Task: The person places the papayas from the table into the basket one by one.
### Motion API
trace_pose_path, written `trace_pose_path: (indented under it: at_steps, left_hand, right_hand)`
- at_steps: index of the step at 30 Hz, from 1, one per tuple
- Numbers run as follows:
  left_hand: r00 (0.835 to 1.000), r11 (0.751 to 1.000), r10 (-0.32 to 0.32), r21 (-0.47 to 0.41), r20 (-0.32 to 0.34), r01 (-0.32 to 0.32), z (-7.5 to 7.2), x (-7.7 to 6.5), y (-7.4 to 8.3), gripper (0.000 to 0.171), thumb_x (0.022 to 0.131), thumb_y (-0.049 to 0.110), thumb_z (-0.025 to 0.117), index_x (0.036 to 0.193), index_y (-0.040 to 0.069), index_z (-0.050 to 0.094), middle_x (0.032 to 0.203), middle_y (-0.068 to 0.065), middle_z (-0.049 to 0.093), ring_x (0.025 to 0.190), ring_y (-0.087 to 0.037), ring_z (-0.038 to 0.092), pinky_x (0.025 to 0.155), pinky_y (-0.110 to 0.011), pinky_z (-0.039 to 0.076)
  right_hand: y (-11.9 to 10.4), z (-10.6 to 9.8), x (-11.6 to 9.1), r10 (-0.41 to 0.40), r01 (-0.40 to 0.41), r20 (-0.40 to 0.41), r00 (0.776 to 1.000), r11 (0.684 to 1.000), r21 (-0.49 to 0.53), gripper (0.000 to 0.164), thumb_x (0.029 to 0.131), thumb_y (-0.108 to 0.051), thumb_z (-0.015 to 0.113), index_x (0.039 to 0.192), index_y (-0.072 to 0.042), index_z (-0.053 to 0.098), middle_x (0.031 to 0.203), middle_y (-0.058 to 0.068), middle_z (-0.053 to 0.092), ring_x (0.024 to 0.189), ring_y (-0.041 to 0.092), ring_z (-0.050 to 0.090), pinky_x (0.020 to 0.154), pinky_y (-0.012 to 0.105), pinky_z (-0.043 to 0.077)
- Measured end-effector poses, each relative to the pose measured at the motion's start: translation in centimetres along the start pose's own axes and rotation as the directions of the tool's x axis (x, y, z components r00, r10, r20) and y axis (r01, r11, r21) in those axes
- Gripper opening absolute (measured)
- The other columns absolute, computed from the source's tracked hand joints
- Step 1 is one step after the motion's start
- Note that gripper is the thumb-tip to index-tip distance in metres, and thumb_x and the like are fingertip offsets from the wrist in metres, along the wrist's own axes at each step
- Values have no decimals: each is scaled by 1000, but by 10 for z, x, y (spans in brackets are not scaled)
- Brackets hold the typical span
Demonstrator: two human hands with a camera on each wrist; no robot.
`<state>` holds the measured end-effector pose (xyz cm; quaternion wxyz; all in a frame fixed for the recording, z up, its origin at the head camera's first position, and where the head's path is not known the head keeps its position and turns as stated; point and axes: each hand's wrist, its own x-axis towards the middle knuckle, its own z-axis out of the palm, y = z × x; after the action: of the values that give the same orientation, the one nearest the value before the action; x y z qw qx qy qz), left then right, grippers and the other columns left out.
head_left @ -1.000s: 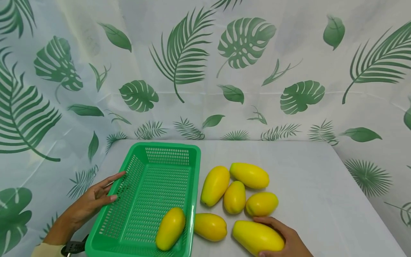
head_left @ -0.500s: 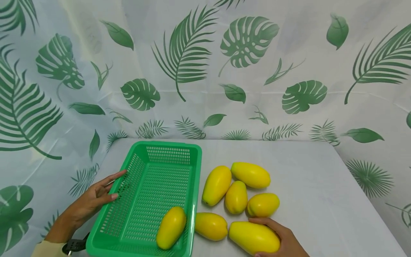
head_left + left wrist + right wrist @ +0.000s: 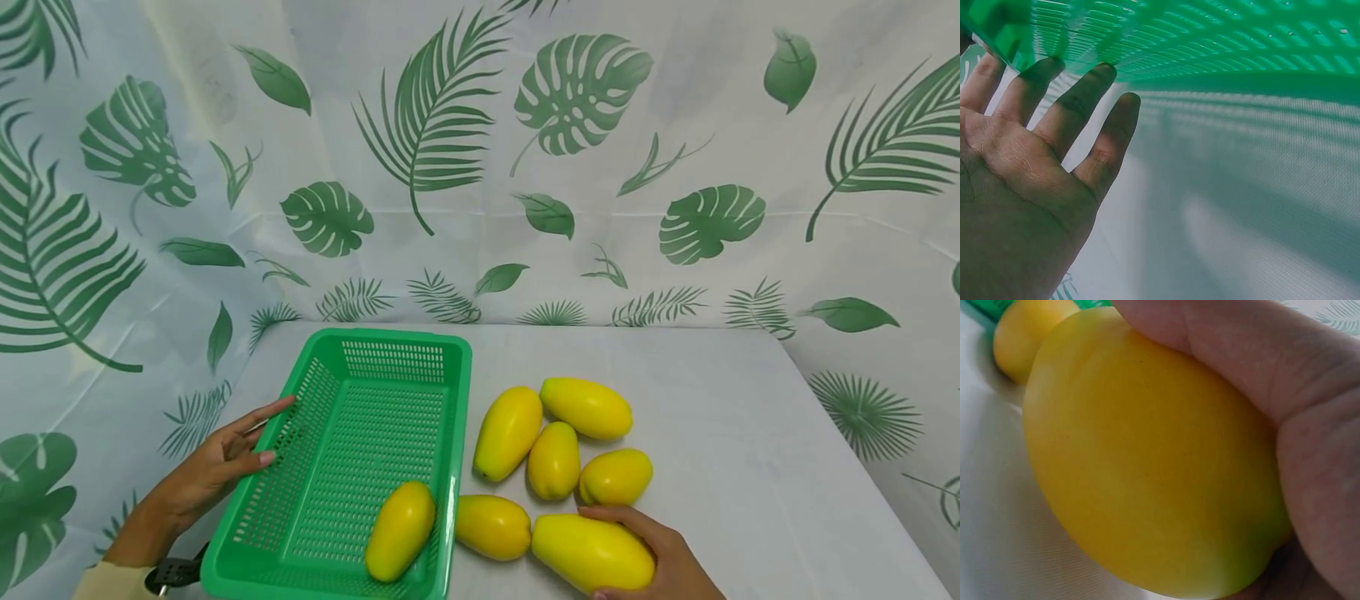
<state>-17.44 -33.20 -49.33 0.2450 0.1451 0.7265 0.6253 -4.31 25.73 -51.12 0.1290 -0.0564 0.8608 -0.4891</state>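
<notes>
My left hand [image 3: 212, 471] rests at the left side of a green plastic basket [image 3: 463, 375], thumb and forefinger at the rim. In the left wrist view its fingers [image 3: 1077, 103] extend fairly straight against the perforated outer wall. With my right hand [image 3: 670, 557] I grip a large yellow papaya [image 3: 588, 550] by its near end, low over the table. The right wrist view shows the thumb side of that hand curled along the papaya, whose end is greenish. Its far end is right at another papaya [image 3: 492, 527] beside the basket. One papaya [image 3: 401, 532] lies inside the basket.
Behind my right hand several more papayas lie clustered: one upright-angled [image 3: 507, 433], one at the back [image 3: 587, 408], and two small ones between. A white cloth [image 3: 720, 417] covers the table. A leaf-patterned curtain [image 3: 480, 167] hangs around the back and sides.
My right hand has slid the gripped papaya slightly left, closing the gap to the papaya beside the basket. The left hand and basket stay put; the head view has shifted slightly.
</notes>
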Motion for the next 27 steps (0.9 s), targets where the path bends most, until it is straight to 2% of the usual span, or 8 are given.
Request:
trace_pose_path:
  at_steps: [4, 6, 11, 14, 18, 22, 27]
  left_hand:
    - [1000, 1000, -6, 0, -2, 6, 1, -1, 2, 71, 112, 6, 46, 173, 24, 15, 180, 13, -3, 154, -55, -32, 110, -92, -7]
    - [1000, 1000, -7, -2, -3, 7, 1, -2, 2, 71, 112, 6, 46, 173, 24, 15, 180, 12, -4, 154, -55, -32, 109, -93, -8]
    - [1000, 1000, -5, -13, 2, 5, 1, -1, 1, 72, 112, 5, 46, 173, 24, 15, 180, 12, -5, 154, -54, -34, 108, -93, -9]
    - [1000, 1000, -2, -22, 7, 2, 1, -1, 0, 71, 112, 5, 45, 173, 23, 15, 181, 11, -6, 154, -53, -35, 107, -93, -10]
    - [1000, 1000, 1, -29, 10, -1, 0, -1, -1, 71, 112, 4, 45, 173, 23, 14, 181, 11, -6, 154, -52, -36, 107, -93, -12]
    - [1000, 999, 3, -34, 10, -3, 0, -1, -2, 71, 112, 4, 45, 174, 23, 14, 181, 11, -6, 154, -52, -36, 107, -92, -13]
    - [1000, 1000, 0, -30, 7, 1, 0, 0, -2, 71, 112, 5, 45, 174, 24, 14, 181, 12, -5, 154, -52, -35, 108, -93, -10]
  right_hand:
    - [2, 1, -1, -68, 67, -31, 997, 997, -35, 72, 77, -24, 97, 142, -29, 65, 141, -12, 69, 128, -3, 61, 103, 15, 48]
    - [2, 1, -1, -71, 69, -37, 997, 997, -39, 73, 76, -25, 98, 141, -31, 65, 141, -14, 69, 128, -3, 61, 103, 15, 48]
    - [-3, 0, -3, 9, -8, -10, 1000, 1000, 21, 73, 76, -26, 97, 141, -34, 64, 141, -14, 69, 127, -2, 62, 103, 16, 49]
    - [-6, -1, -3, 49, -50, 18, 999, 997, 51, 73, 77, -26, 97, 143, -32, 64, 144, -12, 68, 128, 0, 61, 103, 18, 49]
    - [-10, -2, -2, 64, -67, 45, 997, 995, 72, 75, 79, -25, 96, 146, -28, 63, 147, -11, 66, 130, 1, 60, 104, 18, 49]
    - [-11, -1, 0, 18, -22, 43, 999, 997, 73, 74, 79, -23, 95, 146, -27, 63, 148, -10, 66, 132, 1, 60, 105, 17, 48]
    - [-8, 0, 1, -112, 112, 11, 994, 993, 35, 75, 78, -20, 96, 145, -26, 64, 145, -10, 68, 131, 0, 61, 105, 15, 47]
